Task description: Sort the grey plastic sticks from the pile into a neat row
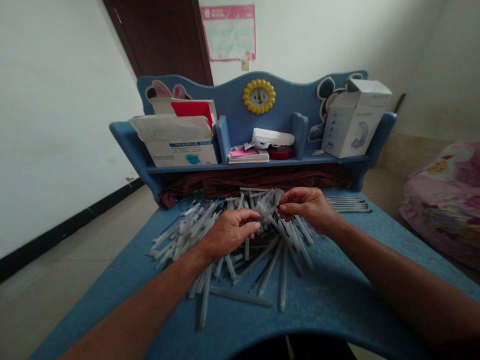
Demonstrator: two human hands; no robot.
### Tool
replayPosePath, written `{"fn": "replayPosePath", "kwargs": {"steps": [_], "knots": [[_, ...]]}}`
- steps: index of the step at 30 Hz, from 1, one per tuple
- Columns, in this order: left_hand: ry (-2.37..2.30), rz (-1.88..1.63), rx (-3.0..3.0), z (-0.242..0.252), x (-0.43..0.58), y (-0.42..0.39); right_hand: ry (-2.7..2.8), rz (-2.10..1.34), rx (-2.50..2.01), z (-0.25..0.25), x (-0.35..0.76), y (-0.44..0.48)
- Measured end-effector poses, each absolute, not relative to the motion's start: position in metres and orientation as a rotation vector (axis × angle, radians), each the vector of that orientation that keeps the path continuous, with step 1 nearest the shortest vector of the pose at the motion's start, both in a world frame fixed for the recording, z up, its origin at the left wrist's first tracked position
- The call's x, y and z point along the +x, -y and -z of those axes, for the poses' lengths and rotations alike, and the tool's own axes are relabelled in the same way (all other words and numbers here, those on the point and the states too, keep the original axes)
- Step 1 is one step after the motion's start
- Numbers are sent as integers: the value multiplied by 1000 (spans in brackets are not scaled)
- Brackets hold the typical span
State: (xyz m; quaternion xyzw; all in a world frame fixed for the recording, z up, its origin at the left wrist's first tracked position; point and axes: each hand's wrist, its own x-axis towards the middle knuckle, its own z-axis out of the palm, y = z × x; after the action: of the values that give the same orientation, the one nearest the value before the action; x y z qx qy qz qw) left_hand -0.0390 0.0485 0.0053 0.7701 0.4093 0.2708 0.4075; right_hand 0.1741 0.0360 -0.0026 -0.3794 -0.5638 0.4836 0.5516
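Above a heap of translucent pen barrels [195, 225] on the blue desk, my two hands face each other. My left hand [225, 234] is closed, thumb and fingers pinching one end of a slim translucent pen barrel [268, 212]. At the barrel's other end, my right hand [309, 207] pinches a small dark piece [278, 206]. Whether that piece is inside the barrel or only touching it, I cannot tell. Dark thin pieces show among the heaped barrels. Beyond my right wrist, several slim pens [348, 204] lie side by side in a row.
A blue shelf [262, 163] rises behind the heap, with dark red checked cloth [225, 182] beneath it. On it stand a mask box [183, 152], papers [247, 156] and a white carton [354, 122]. One loose barrel [242, 296] lies nearer the desk's front edge [285, 332].
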Motion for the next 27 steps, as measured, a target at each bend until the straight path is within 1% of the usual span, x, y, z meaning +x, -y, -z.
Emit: {"fn": "replayPosePath", "kwargs": {"steps": [21, 27], "knots": [[-991, -626, 1953, -5, -40, -48, 1542, -1016, -937, 5, 175, -35], [-992, -588, 1986, -7, -40, -47, 1545, -1106, -964, 9, 178, -38]]}}
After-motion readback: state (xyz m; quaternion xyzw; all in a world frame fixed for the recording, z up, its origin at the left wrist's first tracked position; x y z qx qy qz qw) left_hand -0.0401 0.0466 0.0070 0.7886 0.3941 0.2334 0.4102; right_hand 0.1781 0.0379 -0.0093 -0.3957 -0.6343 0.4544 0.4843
